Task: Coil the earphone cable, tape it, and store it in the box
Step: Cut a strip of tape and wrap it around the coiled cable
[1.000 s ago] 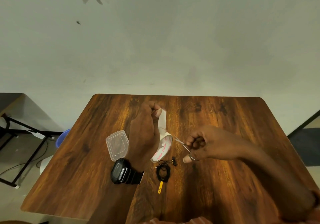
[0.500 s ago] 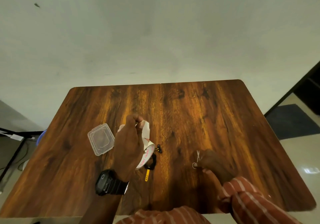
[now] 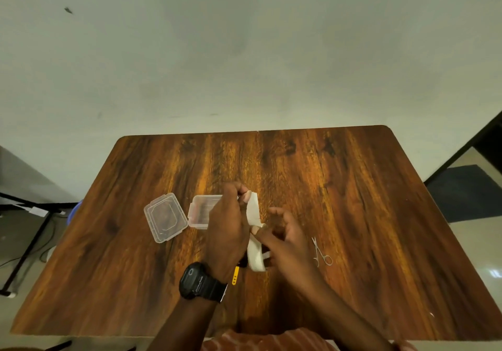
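Note:
My left hand [image 3: 226, 228] grips a white tape roll [image 3: 256, 255] and holds its pulled-out strip [image 3: 252, 209] up between thumb and fingers. My right hand [image 3: 285, 239] pinches the strip at its lower end, just above the roll. The coiled black earphone cable lies under my hands, mostly hidden; only its yellow tag [image 3: 235, 276] shows beside my left wrist. The clear plastic box [image 3: 199, 210] sits open on the table behind my left hand, and its lid [image 3: 165, 217] lies to the left of it.
Small metal scissors [image 3: 320, 251] lie on the wooden table [image 3: 353, 201] to the right of my right hand. A black metal frame and cables stand on the floor off the table's left edge. A dark mat lies on the floor at far right.
My right hand has put the scissors down on the table and come back to pinch the tape strip. My left hand keeps holding the roll above the cable.

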{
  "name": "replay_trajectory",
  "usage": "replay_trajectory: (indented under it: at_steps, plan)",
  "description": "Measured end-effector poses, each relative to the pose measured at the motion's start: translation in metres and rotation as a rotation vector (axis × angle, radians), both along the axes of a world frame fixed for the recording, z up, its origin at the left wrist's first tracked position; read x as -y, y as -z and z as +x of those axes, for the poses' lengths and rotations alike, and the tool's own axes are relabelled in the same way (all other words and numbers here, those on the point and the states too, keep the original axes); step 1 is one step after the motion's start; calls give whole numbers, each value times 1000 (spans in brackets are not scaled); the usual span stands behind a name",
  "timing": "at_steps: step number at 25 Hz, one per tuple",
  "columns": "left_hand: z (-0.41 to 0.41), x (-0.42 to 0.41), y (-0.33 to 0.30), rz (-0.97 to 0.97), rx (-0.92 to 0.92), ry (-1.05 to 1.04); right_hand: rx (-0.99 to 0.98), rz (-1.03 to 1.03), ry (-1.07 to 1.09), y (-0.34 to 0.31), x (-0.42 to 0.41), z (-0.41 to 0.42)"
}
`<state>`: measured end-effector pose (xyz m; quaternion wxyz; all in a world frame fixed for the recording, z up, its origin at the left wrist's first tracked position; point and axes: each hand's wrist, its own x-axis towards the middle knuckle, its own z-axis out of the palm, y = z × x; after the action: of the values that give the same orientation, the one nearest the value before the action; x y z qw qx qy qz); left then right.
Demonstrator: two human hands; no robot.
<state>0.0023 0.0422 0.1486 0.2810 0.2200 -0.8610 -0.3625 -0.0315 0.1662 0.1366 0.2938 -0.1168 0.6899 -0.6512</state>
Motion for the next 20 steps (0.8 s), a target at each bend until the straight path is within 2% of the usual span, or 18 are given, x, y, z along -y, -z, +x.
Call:
replay_trajectory:
  at_steps: [3, 6, 8, 11, 13, 16, 18, 20]
  plan:
    - [0, 0, 6, 30, -30, 40, 6, 29, 32, 3, 0, -7]
    - [-2, -4, 12, 133, -61, 0, 156, -161, 123, 13, 1, -1]
    - [-4, -8, 18, 302, -104, -95, 265, -221, 163, 20, 4, 2]
    - [-4, 7, 31, 674, -161, -265, 327, -163, 259, 44, 7, -5]
    - [1, 27, 42, 673, -139, -310, 106, 92, 266, 80, 0, -26]
    - [17, 46, 49, 675, -40, -243, -357, 599, 50, 131, -17, -72]
    - [28, 54, 53, 677, 20, -170, -501, 819, -108, 152, -24, -100]
    - [37, 58, 53, 686, 36, -108, -552, 1007, -256, 163, -26, -119]
